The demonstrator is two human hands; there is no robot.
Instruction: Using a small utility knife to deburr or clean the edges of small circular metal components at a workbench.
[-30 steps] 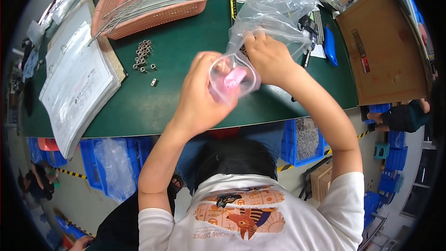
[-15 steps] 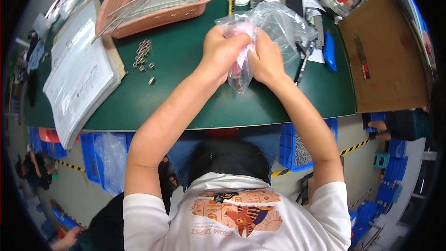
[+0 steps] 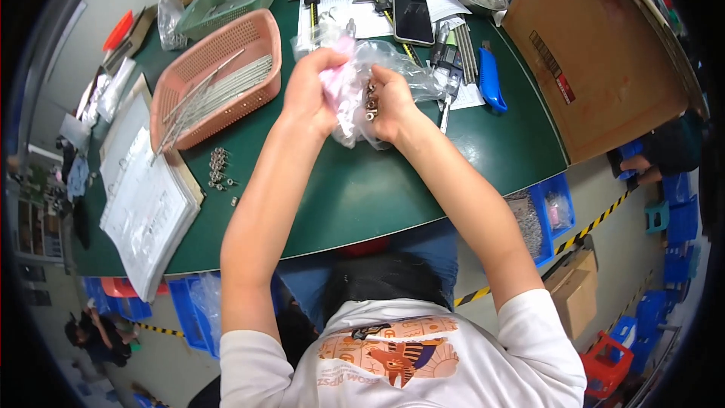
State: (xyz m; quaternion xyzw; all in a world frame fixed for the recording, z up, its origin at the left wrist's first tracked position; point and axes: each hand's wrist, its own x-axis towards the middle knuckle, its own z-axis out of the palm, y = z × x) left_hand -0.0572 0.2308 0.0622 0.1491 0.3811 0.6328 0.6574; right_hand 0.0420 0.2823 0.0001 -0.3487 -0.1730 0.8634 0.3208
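Observation:
A crumpled clear plastic bag (image 3: 349, 122) with a pink slip (image 3: 337, 83) in it is between my hands above the green table. My left hand (image 3: 308, 94) is closed round the bag's left side, its thumb over the pink slip. In the curl of my right hand (image 3: 396, 109) lie several small metal nuts (image 3: 371, 100), with bag film against the fingers. Whether the nuts are inside the film or in the bare palm, I cannot tell. Loose film spreads to the right behind that hand. A small pile of similar nuts (image 3: 218, 166) is on the table to the left.
A pink basket (image 3: 215, 117) of thin metal rods stands at the left, a green basket (image 3: 234, 1) behind it. An open binder (image 3: 147, 200) lies at the left edge. Calipers (image 3: 313, 1), a phone (image 3: 413, 19) and a blue-handled tool (image 3: 491, 83) lie beyond; a cardboard box (image 3: 596, 60) is at right.
My hands have moved apart, and the nuts now show in my right hand. The bag is more crumpled, with the pink slip on the left hand's side. The whole view has shifted.

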